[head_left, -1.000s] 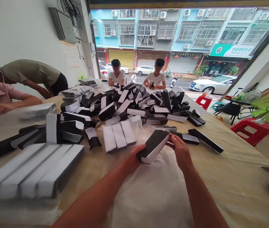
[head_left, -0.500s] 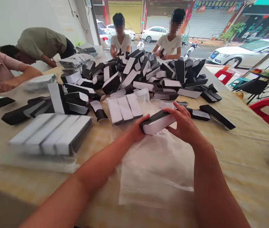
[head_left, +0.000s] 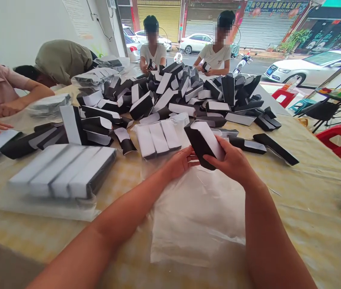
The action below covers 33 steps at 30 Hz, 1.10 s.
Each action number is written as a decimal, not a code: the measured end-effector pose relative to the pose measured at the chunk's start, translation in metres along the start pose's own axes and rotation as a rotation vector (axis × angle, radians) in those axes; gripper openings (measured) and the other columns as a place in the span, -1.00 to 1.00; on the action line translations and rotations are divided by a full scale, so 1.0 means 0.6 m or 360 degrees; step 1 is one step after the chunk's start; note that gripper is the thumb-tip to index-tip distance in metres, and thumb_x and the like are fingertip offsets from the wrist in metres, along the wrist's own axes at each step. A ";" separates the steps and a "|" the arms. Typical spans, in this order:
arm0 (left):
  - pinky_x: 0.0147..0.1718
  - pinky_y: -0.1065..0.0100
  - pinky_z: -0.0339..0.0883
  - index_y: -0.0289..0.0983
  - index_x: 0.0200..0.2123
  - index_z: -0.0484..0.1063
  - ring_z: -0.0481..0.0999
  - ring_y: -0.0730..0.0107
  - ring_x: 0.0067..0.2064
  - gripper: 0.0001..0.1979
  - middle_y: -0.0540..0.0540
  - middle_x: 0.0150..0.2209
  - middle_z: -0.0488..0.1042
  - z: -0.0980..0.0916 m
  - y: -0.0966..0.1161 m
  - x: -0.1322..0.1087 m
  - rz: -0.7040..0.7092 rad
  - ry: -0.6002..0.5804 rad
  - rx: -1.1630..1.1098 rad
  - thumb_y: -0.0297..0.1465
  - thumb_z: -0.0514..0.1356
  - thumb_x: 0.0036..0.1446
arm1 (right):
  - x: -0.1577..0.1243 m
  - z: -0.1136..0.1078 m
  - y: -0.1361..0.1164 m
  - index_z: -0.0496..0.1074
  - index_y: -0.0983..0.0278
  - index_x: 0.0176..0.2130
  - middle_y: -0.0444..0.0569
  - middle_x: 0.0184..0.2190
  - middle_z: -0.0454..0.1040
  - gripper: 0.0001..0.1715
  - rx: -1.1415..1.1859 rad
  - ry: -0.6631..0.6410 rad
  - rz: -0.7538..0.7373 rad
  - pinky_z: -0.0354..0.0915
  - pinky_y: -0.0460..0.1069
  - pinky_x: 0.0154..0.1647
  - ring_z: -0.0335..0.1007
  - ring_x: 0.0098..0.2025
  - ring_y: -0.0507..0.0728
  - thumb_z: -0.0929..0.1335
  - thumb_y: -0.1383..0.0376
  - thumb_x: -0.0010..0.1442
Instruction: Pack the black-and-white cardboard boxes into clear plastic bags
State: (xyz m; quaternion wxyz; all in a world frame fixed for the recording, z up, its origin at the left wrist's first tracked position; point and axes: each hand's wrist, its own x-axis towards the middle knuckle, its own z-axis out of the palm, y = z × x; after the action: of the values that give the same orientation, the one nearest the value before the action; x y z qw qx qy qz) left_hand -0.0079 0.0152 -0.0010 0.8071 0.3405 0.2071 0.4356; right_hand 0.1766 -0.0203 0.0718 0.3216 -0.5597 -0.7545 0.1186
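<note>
A black-and-white box [head_left: 199,145] is clamped between thumb and fingers of the right hand [head_left: 233,161], over the far end of a plastic bag [head_left: 199,226]. The left hand [head_left: 180,163] is held beside it, fingers slightly apart; contact cannot be told.

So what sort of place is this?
Probably a small workshop open to the street: a pile of boxes on a big table, bagged boxes nearer, and cars just outside.

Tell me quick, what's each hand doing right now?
Left hand: open, close against the black-and-white box; can't tell if touching.
Right hand: closed, holding that box.
</note>
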 end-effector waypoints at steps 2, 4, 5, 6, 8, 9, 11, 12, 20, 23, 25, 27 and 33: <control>-0.06 0.20 0.35 -0.26 -0.13 0.51 0.54 0.25 -0.11 -0.57 -0.12 -0.16 0.56 0.000 -0.002 -0.001 0.0029 0.0001 0.0008 -0.08 0.36 0.06 | 0.002 0.007 -0.005 0.30 0.16 0.25 0.05 -0.02 0.57 -0.22 0.0060 0.0029 0.0041 0.40 0.16 -0.14 0.52 -0.09 0.33 0.44 0.05 0.09; -0.05 0.19 0.35 -0.22 -0.09 0.48 0.55 0.28 -0.14 -0.54 -0.08 -0.16 0.57 -0.002 -0.004 -0.003 0.0046 -0.0001 0.0029 -0.15 0.44 -0.03 | 0.003 0.015 -0.010 0.29 0.16 0.25 0.07 0.00 0.55 -0.21 0.0107 0.0059 0.0083 0.40 0.17 -0.12 0.50 -0.07 0.34 0.43 0.02 0.09; -0.05 0.20 0.35 -0.21 -0.07 0.47 0.56 0.31 -0.15 -0.52 -0.06 -0.17 0.57 -0.002 -0.004 -0.004 0.0054 -0.0001 0.0038 -0.20 0.46 -0.06 | 0.004 0.019 -0.012 0.28 0.17 0.26 0.08 0.00 0.55 -0.19 0.0124 0.0072 0.0113 0.39 0.18 -0.11 0.49 -0.06 0.34 0.43 0.01 0.09; -0.06 0.21 0.35 -0.20 -0.07 0.45 0.57 0.33 -0.17 -0.50 -0.04 -0.18 0.57 -0.002 -0.005 -0.005 0.0066 0.0001 0.0041 -0.23 0.48 -0.08 | 0.004 0.024 -0.014 0.26 0.17 0.27 0.09 0.00 0.54 -0.17 0.0137 0.0084 0.0147 0.38 0.18 -0.10 0.48 -0.05 0.34 0.43 0.01 0.09; -0.09 0.24 0.37 -0.21 -0.08 0.45 0.57 0.34 -0.16 -0.49 -0.04 -0.18 0.58 -0.001 -0.005 -0.005 0.0095 0.0016 0.0033 -0.26 0.49 -0.10 | 0.005 0.032 -0.017 0.25 0.18 0.27 0.09 -0.01 0.54 -0.17 0.0163 0.0099 0.0200 0.38 0.17 -0.11 0.47 -0.06 0.34 0.42 0.00 0.10; -0.10 0.26 0.38 -0.22 -0.09 0.45 0.58 0.34 -0.16 -0.50 -0.04 -0.18 0.58 0.000 -0.005 -0.005 0.0112 0.0031 0.0025 -0.26 0.49 -0.10 | 0.005 0.035 -0.018 0.25 0.18 0.27 0.09 -0.02 0.55 -0.18 0.0181 0.0102 0.0208 0.37 0.17 -0.11 0.47 -0.07 0.33 0.42 0.00 0.11; -0.14 0.29 0.40 -0.24 -0.12 0.46 0.58 0.34 -0.17 -0.51 -0.04 -0.20 0.59 0.002 -0.004 -0.005 0.0134 0.0064 0.0015 -0.26 0.50 -0.12 | 0.005 0.040 -0.020 0.29 0.19 0.24 0.08 -0.06 0.56 -0.23 0.0221 0.0107 0.0206 0.37 0.16 -0.13 0.47 -0.11 0.32 0.41 0.01 0.12; -0.16 0.30 0.40 -0.24 -0.13 0.46 0.58 0.34 -0.18 -0.51 -0.04 -0.21 0.59 0.003 -0.004 -0.005 0.0138 0.0077 0.0016 -0.26 0.50 -0.13 | 0.004 0.041 -0.021 0.30 0.19 0.23 0.08 -0.07 0.57 -0.25 0.0239 0.0105 0.0211 0.37 0.15 -0.15 0.48 -0.14 0.30 0.41 0.02 0.13; -0.21 0.33 0.42 -0.22 -0.07 0.44 0.59 0.35 -0.21 -0.44 -0.03 -0.18 0.58 0.003 -0.003 -0.006 0.0126 0.0068 0.0022 -0.24 0.51 -0.15 | 0.007 0.055 -0.024 0.39 0.23 0.14 0.13 0.00 0.51 -0.32 0.0335 0.0150 0.0266 0.30 0.17 0.01 0.41 0.00 0.31 0.23 -0.14 0.26; -0.20 0.33 0.41 -0.22 -0.03 0.46 0.58 0.36 -0.22 -0.42 -0.06 -0.16 0.59 0.004 -0.002 -0.007 0.0095 0.0037 0.0049 -0.24 0.51 -0.14 | 0.009 0.064 -0.023 0.45 0.22 0.06 0.13 -0.07 0.50 -0.30 0.0316 0.0251 0.0248 0.27 0.19 0.04 0.37 0.02 0.30 0.10 -0.16 0.33; -0.19 0.32 0.41 -0.23 -0.03 0.48 0.58 0.34 -0.21 -0.43 -0.08 -0.16 0.59 0.005 -0.002 -0.009 0.0071 0.0026 0.0060 -0.23 0.51 -0.14 | 0.009 0.068 -0.023 0.48 0.23 0.02 0.12 -0.14 0.50 -0.28 0.0298 0.0274 0.0276 0.29 0.19 0.01 0.38 -0.03 0.30 0.11 -0.19 0.31; -0.16 0.29 0.40 -0.22 -0.04 0.49 0.58 0.29 -0.17 -0.42 -0.09 -0.14 0.59 0.008 -0.002 -0.010 0.0059 0.0027 0.0056 -0.22 0.51 -0.15 | 0.009 0.072 -0.024 0.48 0.25 0.02 0.13 -0.13 0.51 -0.28 0.0326 0.0250 0.0304 0.29 0.17 0.00 0.39 -0.05 0.29 0.15 -0.20 0.28; -0.04 0.23 0.35 -0.24 -0.12 0.52 0.57 0.23 -0.11 -0.43 -0.08 -0.16 0.61 0.011 -0.007 -0.009 0.0152 0.0086 -0.0013 -0.27 0.55 -0.26 | 0.009 0.074 -0.033 0.47 0.30 0.03 0.14 -0.07 0.51 -0.29 0.0458 0.0177 0.0402 0.28 0.15 0.02 0.40 -0.04 0.28 0.22 -0.17 0.23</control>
State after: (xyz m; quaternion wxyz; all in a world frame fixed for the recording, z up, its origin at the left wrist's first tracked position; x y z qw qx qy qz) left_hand -0.0039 0.0066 0.0006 0.7808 0.3347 0.2107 0.4836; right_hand 0.1333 -0.0140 0.0504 0.4221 -0.6038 -0.6346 0.2335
